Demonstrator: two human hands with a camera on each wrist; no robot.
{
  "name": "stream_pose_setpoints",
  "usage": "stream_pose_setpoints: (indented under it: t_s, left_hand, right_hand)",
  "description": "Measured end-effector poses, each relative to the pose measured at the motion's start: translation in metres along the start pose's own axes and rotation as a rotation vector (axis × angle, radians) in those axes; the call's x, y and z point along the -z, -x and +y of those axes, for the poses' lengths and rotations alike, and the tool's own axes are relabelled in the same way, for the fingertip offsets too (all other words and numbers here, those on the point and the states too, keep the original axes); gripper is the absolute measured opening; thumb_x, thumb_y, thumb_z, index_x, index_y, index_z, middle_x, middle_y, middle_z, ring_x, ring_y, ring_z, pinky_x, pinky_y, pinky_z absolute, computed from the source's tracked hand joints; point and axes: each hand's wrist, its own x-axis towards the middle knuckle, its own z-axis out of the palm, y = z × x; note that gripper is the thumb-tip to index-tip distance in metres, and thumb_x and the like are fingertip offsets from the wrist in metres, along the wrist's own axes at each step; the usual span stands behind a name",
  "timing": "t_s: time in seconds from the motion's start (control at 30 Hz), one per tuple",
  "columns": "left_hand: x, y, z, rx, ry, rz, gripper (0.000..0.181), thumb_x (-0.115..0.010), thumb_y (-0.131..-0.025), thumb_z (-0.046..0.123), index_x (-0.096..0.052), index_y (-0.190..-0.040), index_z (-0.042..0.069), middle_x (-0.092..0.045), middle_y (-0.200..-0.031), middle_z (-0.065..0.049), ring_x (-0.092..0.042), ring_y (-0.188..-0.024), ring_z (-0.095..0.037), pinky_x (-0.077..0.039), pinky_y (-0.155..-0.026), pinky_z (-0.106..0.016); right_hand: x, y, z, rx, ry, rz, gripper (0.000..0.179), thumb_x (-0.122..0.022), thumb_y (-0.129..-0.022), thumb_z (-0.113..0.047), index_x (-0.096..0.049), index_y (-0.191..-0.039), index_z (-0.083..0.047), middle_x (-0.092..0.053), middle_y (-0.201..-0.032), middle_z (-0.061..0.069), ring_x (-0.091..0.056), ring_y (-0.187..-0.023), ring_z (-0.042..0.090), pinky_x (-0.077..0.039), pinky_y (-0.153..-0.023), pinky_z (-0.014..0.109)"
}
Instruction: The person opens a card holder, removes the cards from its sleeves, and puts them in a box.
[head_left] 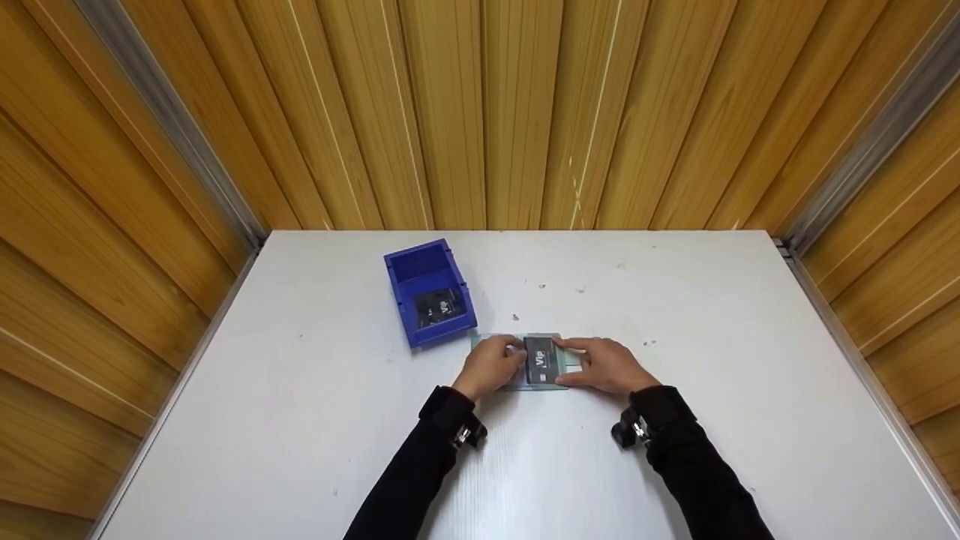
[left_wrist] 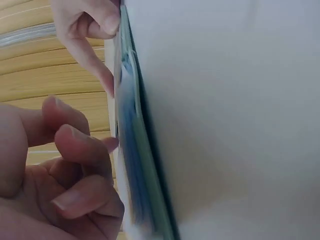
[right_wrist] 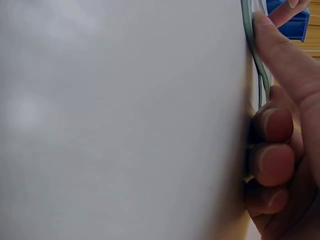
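A dark card with "Vip" printed on it (head_left: 541, 360) lies on a greenish, partly see-through card holder (head_left: 551, 388), which rests on the white table. At the card's right side, my right hand (head_left: 606, 365) grips it between thumb and index finger; the right wrist view shows this thumb (right_wrist: 282, 55) at the holder's edge and the other fingers curled. My left hand (head_left: 491, 367) bends its fingers over the holder's left part, fingertips close to the card's left edge. Whether they pinch the holder is hidden. From the side, the holder (left_wrist: 145, 165) appears layered.
Behind my left hand stands a blue plastic bin (head_left: 442, 330) with dark cards (head_left: 437, 306) inside, its front corner close to the holder. Small marks (head_left: 580, 289) dot the white table (head_left: 735, 420). Wood-patterned walls (head_left: 517, 112) enclose the back and both sides.
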Motion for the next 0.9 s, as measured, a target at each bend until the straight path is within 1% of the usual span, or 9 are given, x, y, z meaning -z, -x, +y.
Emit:
stream_pose_setpoints:
  t_s: [0.1, 0.23, 0.37, 0.43, 0.53, 0.63, 0.7, 0.8, 0.9]
  left_hand:
    - [-0.002, -0.002, 0.001, 0.046, 0.104, -0.013, 0.028, -0.063, -0.099, 0.019, -0.072, -0.119, 0.001, -0.07, -0.084, -0.003, -0.062, -0.078, -0.012, -0.051, -0.078, -0.032]
    - [-0.005, -0.004, 0.003, 0.149, 0.294, -0.025, 0.028, -0.062, -0.1, 0.018, -0.069, -0.119, -0.002, -0.061, -0.069, 0.003, -0.056, -0.063, -0.008, -0.045, -0.064, -0.024]
    - [-0.005, -0.006, 0.004, 0.241, 0.463, -0.031, 0.025, -0.061, -0.101, 0.017, -0.066, -0.115, -0.003, -0.056, -0.062, 0.004, -0.052, -0.055, -0.007, -0.041, -0.056, -0.02]
    - [-0.005, -0.006, 0.004, 0.264, 0.51, -0.041, 0.021, -0.061, -0.101, 0.016, -0.067, -0.106, -0.004, -0.054, -0.057, 0.004, -0.049, -0.052, -0.006, -0.038, -0.052, -0.019]
    - [-0.005, -0.008, 0.004, 0.275, 0.536, -0.08, 0.021, -0.059, -0.1, 0.014, -0.066, -0.087, -0.002, -0.048, -0.05, 0.006, -0.041, -0.046, -0.005, -0.032, -0.045, -0.019]
    - [-0.005, -0.01, 0.005, 0.273, 0.494, -0.119, 0.035, -0.057, -0.1, 0.014, -0.058, -0.066, 0.004, -0.042, -0.044, 0.007, -0.033, -0.041, -0.005, -0.025, -0.041, -0.02]
    - [-0.006, -0.011, 0.006, 0.275, 0.432, -0.126, 0.041, -0.057, -0.1, 0.015, -0.053, -0.06, 0.009, -0.041, -0.043, 0.007, -0.032, -0.04, -0.006, -0.024, -0.041, -0.022]
    - [-0.008, -0.012, 0.007, 0.262, 0.298, -0.12, 0.04, -0.059, -0.099, 0.015, -0.055, -0.06, 0.011, -0.043, -0.047, 0.006, -0.037, -0.044, -0.009, -0.028, -0.045, -0.024]
    - [-0.01, -0.012, 0.007, 0.215, 0.157, -0.098, 0.029, -0.062, -0.098, 0.015, -0.063, -0.07, 0.01, -0.049, -0.059, 0.006, -0.046, -0.056, -0.011, -0.035, -0.053, -0.025]
  right_hand:
    - [0.0, 0.0, -0.001, -0.017, -0.006, -0.004, 0.077, -0.086, -0.08, -0.051, -0.058, -0.148, -0.027, -0.047, -0.061, -0.008, -0.042, -0.058, 0.011, -0.034, -0.063, 0.028]
    - [-0.001, 0.0, 0.0, -0.014, -0.009, -0.005, 0.077, -0.086, -0.08, -0.05, -0.059, -0.148, -0.026, -0.048, -0.062, -0.008, -0.043, -0.059, 0.01, -0.034, -0.063, 0.028]
    - [-0.001, 0.0, 0.001, 0.004, -0.013, 0.005, 0.077, -0.086, -0.08, -0.049, -0.059, -0.147, -0.024, -0.047, -0.061, -0.008, -0.043, -0.058, 0.01, -0.034, -0.062, 0.028]
    - [-0.001, 0.0, 0.001, 0.007, -0.016, 0.006, 0.076, -0.087, -0.08, -0.049, -0.06, -0.147, -0.024, -0.046, -0.06, -0.008, -0.042, -0.057, 0.01, -0.034, -0.061, 0.027]
    - [0.0, 0.0, 0.001, 0.003, -0.023, 0.005, 0.076, -0.086, -0.08, -0.049, -0.06, -0.147, -0.026, -0.045, -0.059, -0.008, -0.04, -0.055, 0.01, -0.033, -0.059, 0.027]
    - [0.0, 0.0, 0.001, -0.002, -0.023, 0.003, 0.076, -0.086, -0.08, -0.05, -0.059, -0.147, -0.027, -0.045, -0.059, -0.008, -0.04, -0.055, 0.011, -0.033, -0.06, 0.027]
    - [-0.001, 0.0, 0.001, -0.007, -0.021, 0.003, 0.077, -0.086, -0.08, -0.052, -0.059, -0.147, -0.027, -0.045, -0.061, -0.008, -0.041, -0.058, 0.012, -0.033, -0.062, 0.028]
    - [-0.001, 0.0, 0.0, -0.017, -0.012, 0.004, 0.077, -0.086, -0.079, -0.052, -0.06, -0.147, -0.028, -0.045, -0.063, -0.009, -0.043, -0.063, 0.013, -0.034, -0.065, 0.029]
    - [-0.001, -0.001, 0.0, -0.017, 0.0, 0.007, 0.077, -0.087, -0.079, -0.052, -0.06, -0.147, -0.027, -0.047, -0.064, -0.007, -0.044, -0.066, 0.014, -0.035, -0.068, 0.031]
